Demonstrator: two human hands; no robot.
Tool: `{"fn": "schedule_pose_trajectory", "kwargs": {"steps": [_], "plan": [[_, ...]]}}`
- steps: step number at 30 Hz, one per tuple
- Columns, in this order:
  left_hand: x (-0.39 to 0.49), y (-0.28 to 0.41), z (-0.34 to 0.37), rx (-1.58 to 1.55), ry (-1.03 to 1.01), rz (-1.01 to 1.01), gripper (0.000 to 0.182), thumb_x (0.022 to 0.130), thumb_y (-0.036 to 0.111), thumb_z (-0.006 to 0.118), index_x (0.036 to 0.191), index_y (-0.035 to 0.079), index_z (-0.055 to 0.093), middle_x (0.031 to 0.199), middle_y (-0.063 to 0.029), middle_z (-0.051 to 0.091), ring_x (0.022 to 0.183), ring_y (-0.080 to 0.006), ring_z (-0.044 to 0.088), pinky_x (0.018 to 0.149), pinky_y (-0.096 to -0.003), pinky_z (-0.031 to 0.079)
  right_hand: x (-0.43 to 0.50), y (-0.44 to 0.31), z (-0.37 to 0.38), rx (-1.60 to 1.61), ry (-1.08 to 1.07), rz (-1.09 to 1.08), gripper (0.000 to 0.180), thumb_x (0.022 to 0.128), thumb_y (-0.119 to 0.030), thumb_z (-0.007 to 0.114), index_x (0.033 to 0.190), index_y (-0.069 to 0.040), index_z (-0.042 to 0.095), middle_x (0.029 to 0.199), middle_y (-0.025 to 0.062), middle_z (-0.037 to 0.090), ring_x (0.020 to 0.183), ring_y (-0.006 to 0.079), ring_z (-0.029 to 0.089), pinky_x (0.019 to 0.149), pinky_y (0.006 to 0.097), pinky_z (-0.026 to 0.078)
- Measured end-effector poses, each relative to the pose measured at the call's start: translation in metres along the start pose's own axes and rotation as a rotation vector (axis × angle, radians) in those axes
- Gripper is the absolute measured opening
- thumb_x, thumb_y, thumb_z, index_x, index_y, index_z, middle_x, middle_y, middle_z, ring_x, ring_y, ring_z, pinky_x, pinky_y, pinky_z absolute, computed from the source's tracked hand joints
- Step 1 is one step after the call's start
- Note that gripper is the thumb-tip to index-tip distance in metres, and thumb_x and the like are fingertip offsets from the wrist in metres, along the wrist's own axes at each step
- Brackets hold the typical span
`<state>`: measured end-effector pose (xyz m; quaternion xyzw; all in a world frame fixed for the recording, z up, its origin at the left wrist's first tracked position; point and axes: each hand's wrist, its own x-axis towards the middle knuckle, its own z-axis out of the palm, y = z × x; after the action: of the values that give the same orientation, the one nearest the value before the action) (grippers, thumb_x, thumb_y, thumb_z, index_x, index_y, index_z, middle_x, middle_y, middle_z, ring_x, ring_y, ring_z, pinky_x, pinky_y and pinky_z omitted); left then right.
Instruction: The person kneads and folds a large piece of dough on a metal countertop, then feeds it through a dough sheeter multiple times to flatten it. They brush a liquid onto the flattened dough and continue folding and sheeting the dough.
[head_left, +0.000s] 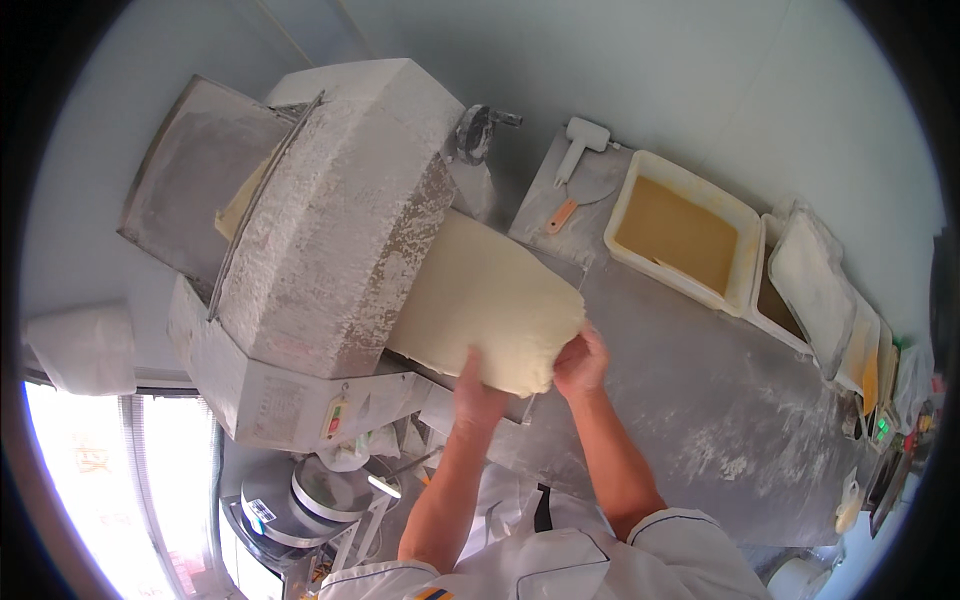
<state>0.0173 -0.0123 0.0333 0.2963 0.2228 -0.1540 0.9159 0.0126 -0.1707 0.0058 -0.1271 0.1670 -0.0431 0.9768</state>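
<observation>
A thick pale sheet of dough (487, 300) sticks out of the flour-dusted dough sheeter (322, 217) on the left. My left hand (478, 397) grips its near edge, thumb on top and fingers hidden underneath. At the dough's free end my right hand (583, 364) holds the ragged corner, its fingers curled in under the edge. On the far side of the machine, a bit of dough (244, 199) shows on the metal feed tray (202, 165).
The flour-smeared metal table (675, 420) extends right. Toward the wall lie a white T-shaped tool (581, 146), a round scraper with a wooden handle (562, 216) and a white tub (622, 240) of tan contents. A black hand crank (476, 135) juts from the machine; its switch (335, 416) faces me.
</observation>
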Motion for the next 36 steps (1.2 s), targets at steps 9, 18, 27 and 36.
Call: {"fn": "schedule_pose_trajectory", "kwargs": {"steps": [9, 18, 27, 36], "plan": [[-0.067, -0.062, 0.075, 0.120, 0.020, -0.036, 0.035, 0.104, 0.016, 0.054, 0.137, 0.006, 0.046, 0.133, -0.0086, 0.056, 0.121, -0.0248, 0.057, 0.105, -0.0412, 0.049, -0.026, 0.059, -0.035, 0.425, -0.060, 0.096, 0.044, 0.091, -0.013, 0.055, 0.134, -0.006, 0.056, 0.128, 0.0102, 0.064, 0.117, 0.0246, 0.063, 0.101, 0.0406, 0.050], [-0.036, 0.046, -0.096, 0.343, -0.293, -0.345, 0.043, 0.106, 0.023, 0.045, 0.141, -0.002, 0.046, 0.141, -0.0168, 0.054, 0.129, -0.0280, 0.055, 0.108, -0.0408, 0.047, -0.007, 0.045, -0.037, 0.216, 0.037, -0.021, 0.044, 0.091, -0.013, 0.054, 0.135, -0.006, 0.056, 0.129, 0.0105, 0.064, 0.118, 0.0249, 0.063, 0.102, 0.0408, 0.049], [0.146, 0.049, -0.148, -0.030, 0.030, 0.081, 0.043, 0.105, 0.025, 0.046, 0.141, 0.002, 0.048, 0.136, -0.0142, 0.058, 0.126, -0.0286, 0.056, 0.108, -0.0420, 0.046, -0.068, -0.022, -0.075, -0.005, 0.230, -0.218, 0.045, 0.092, -0.012, 0.054, 0.136, -0.005, 0.055, 0.130, 0.0107, 0.064, 0.119, 0.0251, 0.063, 0.102, 0.0409, 0.049], [0.168, 0.072, -0.164, 0.045, 0.108, 0.091, 0.041, 0.104, 0.023, 0.046, 0.140, 0.003, 0.050, 0.134, -0.0133, 0.059, 0.125, -0.0281, 0.057, 0.107, -0.0421, 0.047, -0.150, -0.085, -0.112, -0.059, 0.392, -0.413, 0.045, 0.092, -0.012, 0.053, 0.137, -0.005, 0.055, 0.131, 0.0110, 0.064, 0.119, 0.0253, 0.062, 0.103, 0.0411, 0.049]]}}
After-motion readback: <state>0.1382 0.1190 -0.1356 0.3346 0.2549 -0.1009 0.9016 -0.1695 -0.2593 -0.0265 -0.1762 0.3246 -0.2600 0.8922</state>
